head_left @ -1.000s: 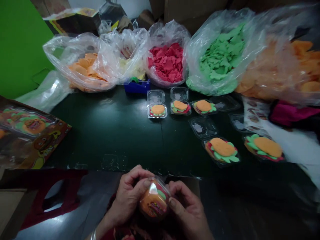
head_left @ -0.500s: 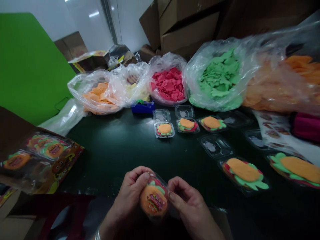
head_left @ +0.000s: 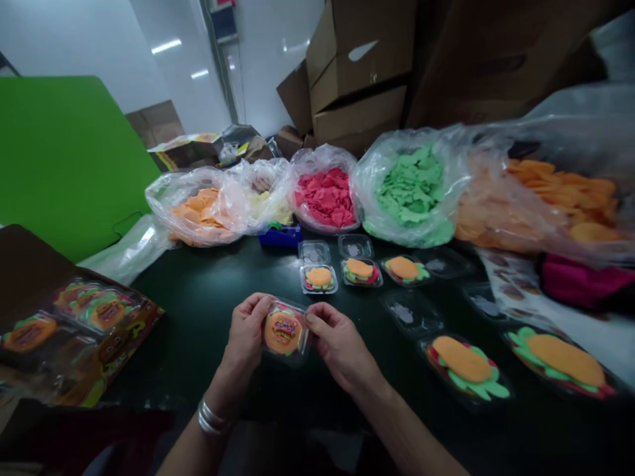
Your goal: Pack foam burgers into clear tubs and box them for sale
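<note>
Between my hands is a clear plastic clamshell box (head_left: pixel 284 332) with a burger-shaped piece inside and a printed burger label on top. My left hand (head_left: pixel 247 330) grips its left edge, thumb on top. At the upper right corner, my right hand (head_left: pixel 337 337) pinches the box between thumb and finger. The lid looks closed. Beyond my hands, an open clamshell (head_left: pixel 319 279) holds an orange, green and red burger, beside a second filled clamshell (head_left: pixel 361 271) and a third one (head_left: pixel 405 270).
Two larger-looking open clamshells, one burger (head_left: pixel 466 363) and another burger (head_left: pixel 563 360), lie at the right. A display carton (head_left: pixel 114 344) with packed burgers stands left. Bags of red pieces (head_left: pixel 325 198) and green pieces (head_left: pixel 413 188) line the back, near a blue tape dispenser (head_left: pixel 280 236).
Both hands have moved up and away from me with the clamshell box, further over the table. The box now lies flatter and straighter. The camera view has tilted upward.
</note>
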`<action>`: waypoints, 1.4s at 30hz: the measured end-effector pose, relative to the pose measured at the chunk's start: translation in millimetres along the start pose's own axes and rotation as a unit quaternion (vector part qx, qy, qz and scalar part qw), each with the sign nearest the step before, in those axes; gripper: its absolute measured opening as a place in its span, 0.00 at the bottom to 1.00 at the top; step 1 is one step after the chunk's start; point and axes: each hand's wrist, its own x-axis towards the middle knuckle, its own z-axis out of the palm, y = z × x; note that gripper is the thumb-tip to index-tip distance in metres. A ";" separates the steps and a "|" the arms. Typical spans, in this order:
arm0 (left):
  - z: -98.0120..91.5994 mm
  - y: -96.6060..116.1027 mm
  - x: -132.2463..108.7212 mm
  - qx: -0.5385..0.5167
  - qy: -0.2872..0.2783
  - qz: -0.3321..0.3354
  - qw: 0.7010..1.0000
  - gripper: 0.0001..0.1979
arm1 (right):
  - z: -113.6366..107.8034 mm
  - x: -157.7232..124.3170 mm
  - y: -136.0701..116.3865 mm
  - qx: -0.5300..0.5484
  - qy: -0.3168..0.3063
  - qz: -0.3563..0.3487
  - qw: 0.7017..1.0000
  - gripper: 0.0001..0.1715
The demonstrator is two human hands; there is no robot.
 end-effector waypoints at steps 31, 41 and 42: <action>-24.3 -8.5 44.2 -0.041 -0.025 -0.085 0.995 0.12 | -4.9 37.1 17.4 -0.187 -0.045 -0.026 0.981 0.25; -17.9 -6.1 35.3 -0.110 0.011 -0.056 0.992 0.12 | -6.6 -2.6 29.4 -0.269 -0.022 -0.074 0.960 0.20; -16.7 -5.0 32.2 -0.113 0.008 -0.059 0.992 0.12 | -6.5 -4.5 28.8 -0.270 -0.022 -0.080 0.959 0.20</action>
